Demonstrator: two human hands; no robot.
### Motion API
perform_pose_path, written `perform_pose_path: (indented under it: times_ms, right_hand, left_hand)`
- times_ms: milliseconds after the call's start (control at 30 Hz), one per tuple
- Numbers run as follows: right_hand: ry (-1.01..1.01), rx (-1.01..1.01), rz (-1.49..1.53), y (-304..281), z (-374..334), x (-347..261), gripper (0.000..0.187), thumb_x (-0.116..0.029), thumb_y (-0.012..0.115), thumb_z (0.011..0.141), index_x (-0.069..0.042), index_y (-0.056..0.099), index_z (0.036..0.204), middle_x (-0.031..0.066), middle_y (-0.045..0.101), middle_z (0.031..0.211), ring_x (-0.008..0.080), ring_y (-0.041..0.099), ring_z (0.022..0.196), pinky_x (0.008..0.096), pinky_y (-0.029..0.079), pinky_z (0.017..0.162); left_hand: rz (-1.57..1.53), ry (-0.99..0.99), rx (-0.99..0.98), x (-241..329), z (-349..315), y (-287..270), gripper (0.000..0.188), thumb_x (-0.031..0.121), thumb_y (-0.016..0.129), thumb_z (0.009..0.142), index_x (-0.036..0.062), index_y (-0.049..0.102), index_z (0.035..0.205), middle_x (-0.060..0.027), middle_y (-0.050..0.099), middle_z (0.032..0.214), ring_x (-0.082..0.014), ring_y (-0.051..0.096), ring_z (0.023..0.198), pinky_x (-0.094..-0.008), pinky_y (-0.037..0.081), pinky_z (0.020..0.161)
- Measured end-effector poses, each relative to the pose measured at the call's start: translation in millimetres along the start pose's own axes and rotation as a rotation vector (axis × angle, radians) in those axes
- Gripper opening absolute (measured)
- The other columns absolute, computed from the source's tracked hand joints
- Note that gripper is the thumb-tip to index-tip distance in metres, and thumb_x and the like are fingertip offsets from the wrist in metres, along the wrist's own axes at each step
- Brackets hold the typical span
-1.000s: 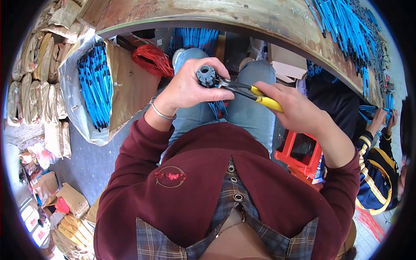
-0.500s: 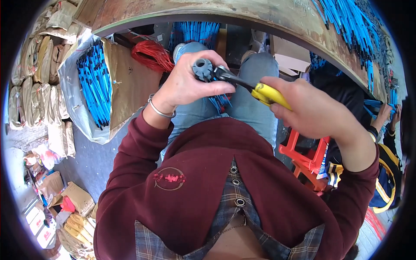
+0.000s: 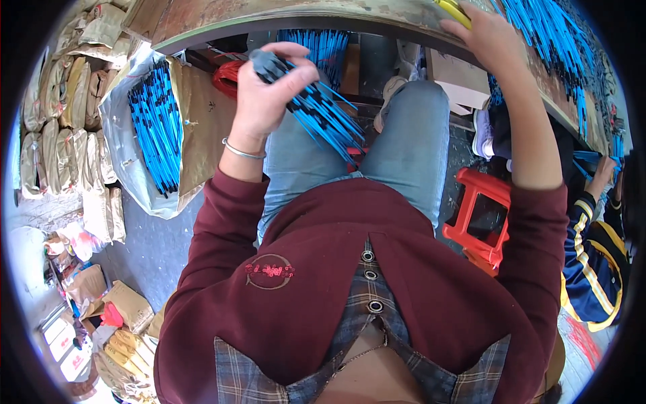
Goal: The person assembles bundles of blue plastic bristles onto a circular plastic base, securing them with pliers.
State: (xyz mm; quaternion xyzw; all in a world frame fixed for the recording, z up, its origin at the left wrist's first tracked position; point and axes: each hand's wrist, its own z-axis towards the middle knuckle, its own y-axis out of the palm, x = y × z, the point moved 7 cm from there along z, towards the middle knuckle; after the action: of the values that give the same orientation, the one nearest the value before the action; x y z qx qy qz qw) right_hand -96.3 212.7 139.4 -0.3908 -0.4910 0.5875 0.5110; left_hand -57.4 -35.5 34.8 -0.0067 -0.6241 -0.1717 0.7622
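From my remote station I see the left hand (image 3: 266,104) gripping a bundle of blue sticks (image 3: 328,122) above denim-clad legs (image 3: 407,145), while the right hand (image 3: 494,40) holds a yellow-handled tool (image 3: 455,12) by the wooden table (image 3: 323,13).

The right hand (image 3: 494,42) has carried the yellow-handled pliers (image 3: 453,12) off the grey ridged piece (image 3: 267,64) and over the table's (image 3: 377,10) near edge. The left hand (image 3: 259,101) has shifted left toward that edge, tilting the blue sticks (image 3: 326,118) into view, and now hides more red cord (image 3: 225,79).
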Motion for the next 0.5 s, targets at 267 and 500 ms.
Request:
perform_pose_path:
  times_ms: [267, 500]
  right_hand:
    - [-0.473, -0.753, 1.381, 19.8, -111.7, -80.3, 0.036, -0.021, 0.064, 0.074, -0.001, 0.06, 0.104, 0.0114, 0.062, 0.098, 0.0249, 0.059, 0.09, 0.0341, 0.046, 0.08]
    - [-0.165, -0.044, 1.974, 123.7, -109.7, -73.0, 0.094, -0.029, 0.077, 0.065, -0.005, 0.022, 0.137, 0.0146, 0.032, 0.136, 0.0269, 0.035, 0.123, 0.0431, 0.028, 0.102]
  left_hand:
    - [-0.346, 0.165, 0.417, 59.9, 3.4, -106.8, 0.021, 0.022, 0.059, 0.083, 0.0011, 0.055, 0.084, -0.0094, 0.059, 0.075, -0.0213, 0.057, 0.075, -0.0362, 0.046, 0.076]
    - [-0.961, -0.064, 0.259, -1.3, 10.8, -55.1, 0.03, 0.033, 0.051, 0.087, 0.0029, 0.053, 0.082, -0.0094, 0.055, 0.079, -0.0257, 0.053, 0.086, -0.043, 0.041, 0.085]
